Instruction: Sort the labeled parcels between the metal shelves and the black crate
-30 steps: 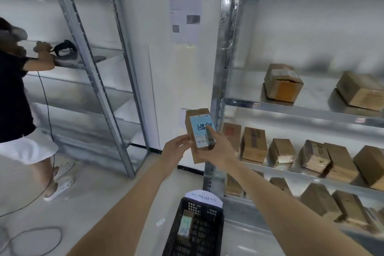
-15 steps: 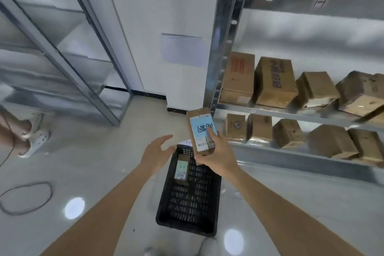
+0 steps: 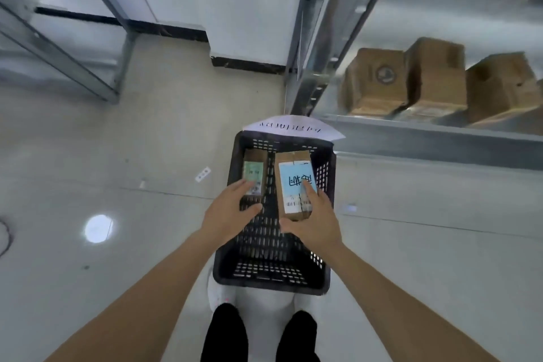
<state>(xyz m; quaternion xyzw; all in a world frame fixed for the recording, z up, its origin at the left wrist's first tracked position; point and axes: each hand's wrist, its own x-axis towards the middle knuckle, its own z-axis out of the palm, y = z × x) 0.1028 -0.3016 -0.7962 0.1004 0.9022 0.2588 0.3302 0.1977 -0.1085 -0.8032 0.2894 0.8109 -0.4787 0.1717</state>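
Observation:
A black crate stands on the floor right in front of my feet. My right hand grips a brown parcel with a blue and white label, held over the crate's right half. A second parcel with a green label lies in the crate's far left corner. My left hand hovers over the crate's left side, fingers spread, its fingertips at the near end of that parcel; I cannot tell whether they touch it. The metal shelves rise at the right with brown boxes on the bottom level.
A white paper sign sticks up from the crate's far edge. Another metal shelf frame stands at the left. A small label lies on the pale tiled floor. My white shoes sit just behind the crate.
My view has tipped down from the shelves to the crate. My right hand has lowered the blue-labelled parcel over the crate, and my left hand has moved in above the green-labelled parcel.

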